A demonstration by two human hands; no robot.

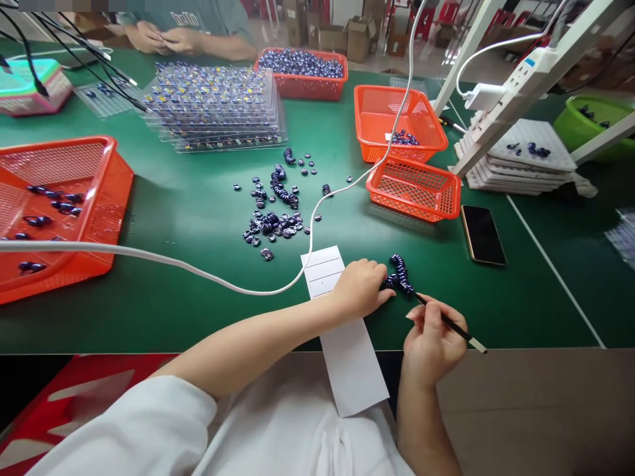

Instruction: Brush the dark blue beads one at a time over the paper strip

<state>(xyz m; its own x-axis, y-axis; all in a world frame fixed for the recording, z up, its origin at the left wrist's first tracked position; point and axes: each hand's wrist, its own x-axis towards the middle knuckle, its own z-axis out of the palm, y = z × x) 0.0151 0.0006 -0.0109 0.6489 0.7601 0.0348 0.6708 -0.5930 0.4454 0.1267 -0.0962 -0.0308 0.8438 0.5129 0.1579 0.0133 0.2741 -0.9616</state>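
Note:
My left hand (361,289) reaches across with its fingers curled round one end of a row of shiny dark blue pieces (390,282); part of it is hidden behind the fingers. A second curved row of the same pieces (401,272) lies against it. Between thumb and fingers of my right hand (435,340) is a slim black stick with a pale end (452,324), its thin tip at the near end of the curved row. Under my left wrist a white paper strip with ruled lines (354,363) hangs over the table edge.
Loose dark blue pieces (272,225) lie mid-table. A white cable (258,291) loops across. Orange baskets stand left (126,192), right (414,192) and behind. Stacked clear trays (223,109), a phone (483,235) and a white post (526,79) surround the area. Another person's hands (169,38) are opposite.

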